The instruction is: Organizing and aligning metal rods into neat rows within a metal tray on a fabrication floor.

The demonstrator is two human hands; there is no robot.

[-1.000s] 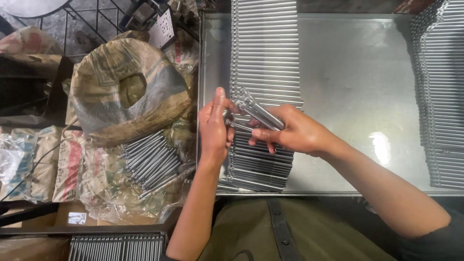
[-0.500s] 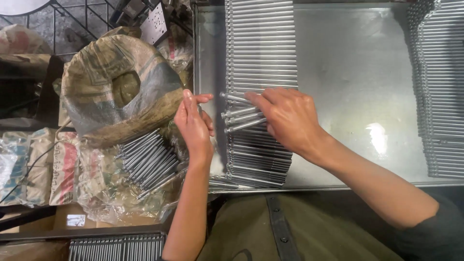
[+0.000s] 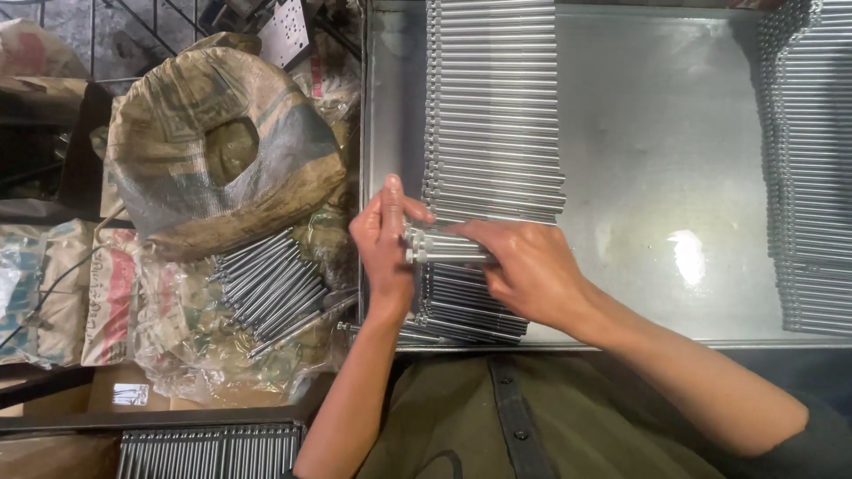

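Both hands pinch a small bundle of metal rods (image 3: 444, 247), left hand (image 3: 383, 239) squaring the ends and right hand (image 3: 524, 266) closed over them, above the tray (image 3: 657, 177), its left row (image 3: 493, 115) long, while loose rods (image 3: 271, 284) wait left of the tray.

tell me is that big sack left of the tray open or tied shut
Open: the sack has its top rolled down, leaving a wide round mouth. What is inside cannot be told.

The metal tray (image 3: 657, 160) lies bare between the rod column (image 3: 493, 106) along its left edge and the rod stack (image 3: 812, 160) at its right edge; sacks (image 3: 222, 142) crowd outside the left rim.
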